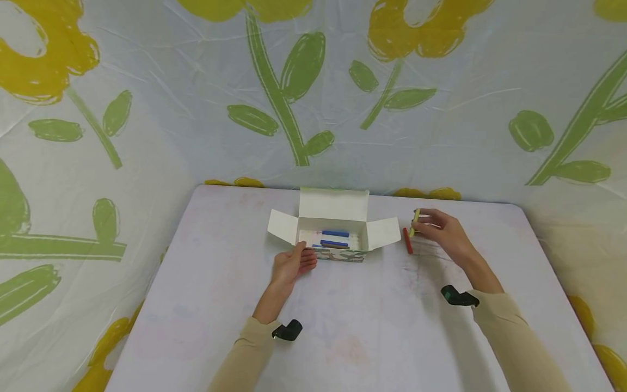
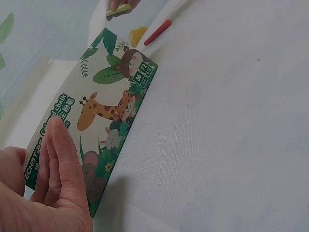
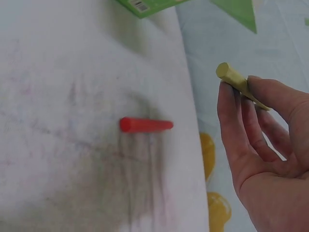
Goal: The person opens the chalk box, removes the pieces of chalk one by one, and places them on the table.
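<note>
A white chalk box [image 1: 341, 256] with animal pictures on its front stands on the table, its flaps spread open. My left hand [image 1: 291, 267] holds the box's front wall near the left corner, thumb at the rim and fingers flat against the printed face [image 2: 104, 116]. Inside lie several chalk sticks, among them a blue chalk [image 1: 335, 234]. Right of the box, my right hand [image 1: 444, 233] pinches a yellow chalk [image 3: 232, 77] between thumb and fingertips, raised above the tabletop. A red chalk [image 3: 145, 125] lies on the table just left of that hand.
The white table [image 1: 313, 337] carries faint coloured smudges. Its far edge runs close behind the box, against a hanging cloth [image 1: 206, 136] printed with yellow flowers and green leaves. The box's right flap [image 1: 383, 233] reaches out toward the red chalk.
</note>
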Tool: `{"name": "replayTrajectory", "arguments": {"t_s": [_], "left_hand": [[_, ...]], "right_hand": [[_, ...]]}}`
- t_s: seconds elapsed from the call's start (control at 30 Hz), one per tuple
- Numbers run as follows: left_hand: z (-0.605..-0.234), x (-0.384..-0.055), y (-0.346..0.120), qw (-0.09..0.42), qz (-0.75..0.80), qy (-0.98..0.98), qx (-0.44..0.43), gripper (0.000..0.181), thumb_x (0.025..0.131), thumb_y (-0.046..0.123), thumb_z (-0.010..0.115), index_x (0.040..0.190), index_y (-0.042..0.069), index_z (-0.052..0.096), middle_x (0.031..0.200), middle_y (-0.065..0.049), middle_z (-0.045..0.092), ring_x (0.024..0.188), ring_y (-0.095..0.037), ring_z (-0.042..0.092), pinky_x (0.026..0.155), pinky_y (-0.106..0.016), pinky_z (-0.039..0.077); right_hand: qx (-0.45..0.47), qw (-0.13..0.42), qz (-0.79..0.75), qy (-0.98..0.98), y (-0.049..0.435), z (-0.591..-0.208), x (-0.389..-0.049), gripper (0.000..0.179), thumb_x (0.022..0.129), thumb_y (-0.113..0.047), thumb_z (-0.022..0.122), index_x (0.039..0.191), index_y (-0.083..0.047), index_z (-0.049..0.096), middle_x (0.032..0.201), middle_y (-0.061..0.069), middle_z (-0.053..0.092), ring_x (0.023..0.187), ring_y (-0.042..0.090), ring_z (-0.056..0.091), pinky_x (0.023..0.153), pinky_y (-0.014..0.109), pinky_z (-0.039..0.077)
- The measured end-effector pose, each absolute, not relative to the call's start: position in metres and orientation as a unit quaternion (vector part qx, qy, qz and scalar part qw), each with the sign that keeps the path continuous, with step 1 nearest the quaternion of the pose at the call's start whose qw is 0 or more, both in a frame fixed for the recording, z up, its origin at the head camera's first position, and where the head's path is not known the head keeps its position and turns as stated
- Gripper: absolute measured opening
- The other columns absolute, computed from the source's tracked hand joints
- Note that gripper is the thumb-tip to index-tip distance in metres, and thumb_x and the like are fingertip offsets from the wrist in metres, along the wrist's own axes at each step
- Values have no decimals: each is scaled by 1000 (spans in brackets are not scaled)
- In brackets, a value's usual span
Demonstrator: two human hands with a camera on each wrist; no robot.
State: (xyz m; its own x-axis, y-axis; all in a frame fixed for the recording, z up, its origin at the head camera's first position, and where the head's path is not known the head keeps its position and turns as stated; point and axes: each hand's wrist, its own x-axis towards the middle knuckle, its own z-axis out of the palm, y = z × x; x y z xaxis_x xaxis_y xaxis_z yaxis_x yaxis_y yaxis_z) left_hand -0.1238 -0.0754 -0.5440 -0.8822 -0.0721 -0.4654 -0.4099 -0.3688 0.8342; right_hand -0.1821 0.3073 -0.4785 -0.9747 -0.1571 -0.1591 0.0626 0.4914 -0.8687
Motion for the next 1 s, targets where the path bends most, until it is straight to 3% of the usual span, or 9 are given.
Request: {"name": "replayTrajectory", "arguments": {"t_s": [0.13, 0.23, 0.33, 0.4, 0.77, 1.0], "left_hand": [[-543, -123, -76, 106, 798, 551, -219, 40, 105, 25, 61, 108, -14, 69, 94, -19, 74, 77, -16, 73, 79, -29, 64], [-543, -123, -76, 106, 798, 551, -218, 40, 105, 25, 61, 108, -14, 68, 96, -21, 74, 77, -16, 73, 79, -30, 64], [-543, -124, -76, 106, 798, 551, -219, 40, 104, 25, 61, 109, -15, 68, 98, -22, 74, 77, -16, 73, 80, -30, 64], [-544, -124, -76, 107, 798, 552, -217, 41, 104, 26, 62, 109, -15, 68, 98, -22, 74, 78, -16, 73, 81, -31, 64], [-549, -125, -76, 109, 798, 553, -213, 44, 104, 28, 63, 111, -15, 67, 93, -16, 74, 78, -15, 73, 81, -30, 64], [-547, -124, -75, 102, 799, 551, -216, 42, 104, 27, 62, 108, -15, 68, 94, -18, 74, 77, -16, 73, 79, -30, 64]], "right_hand": [[-10, 115, -490, 864, 314, -490, -179, 68, 101, -40, 66, 152, -2, 43, 140, 25, 56, 104, -3, 62, 86, 6, 48], [-4, 115, -473, 873, 318, -499, -177, 69, 101, -40, 66, 152, 0, 44, 140, 26, 57, 116, 15, 64, 85, 5, 47], [-1, 114, -455, 883, 321, -508, -176, 68, 101, -40, 66, 150, 2, 45, 138, 28, 58, 127, 36, 58, 83, 5, 45], [1, 113, -447, 887, 322, -514, -175, 66, 101, -37, 67, 148, 5, 46, 137, 30, 58, 129, 44, 54, 81, 6, 45], [4, 75, -386, 919, 322, -530, -172, 49, 99, -24, 71, 132, 11, 58, 119, 29, 67, 106, 38, 67, 68, 14, 52], [7, 72, -365, 928, 316, -527, -173, 41, 102, -18, 66, 130, 11, 59, 117, 29, 66, 105, 40, 65, 69, 18, 53]]}}
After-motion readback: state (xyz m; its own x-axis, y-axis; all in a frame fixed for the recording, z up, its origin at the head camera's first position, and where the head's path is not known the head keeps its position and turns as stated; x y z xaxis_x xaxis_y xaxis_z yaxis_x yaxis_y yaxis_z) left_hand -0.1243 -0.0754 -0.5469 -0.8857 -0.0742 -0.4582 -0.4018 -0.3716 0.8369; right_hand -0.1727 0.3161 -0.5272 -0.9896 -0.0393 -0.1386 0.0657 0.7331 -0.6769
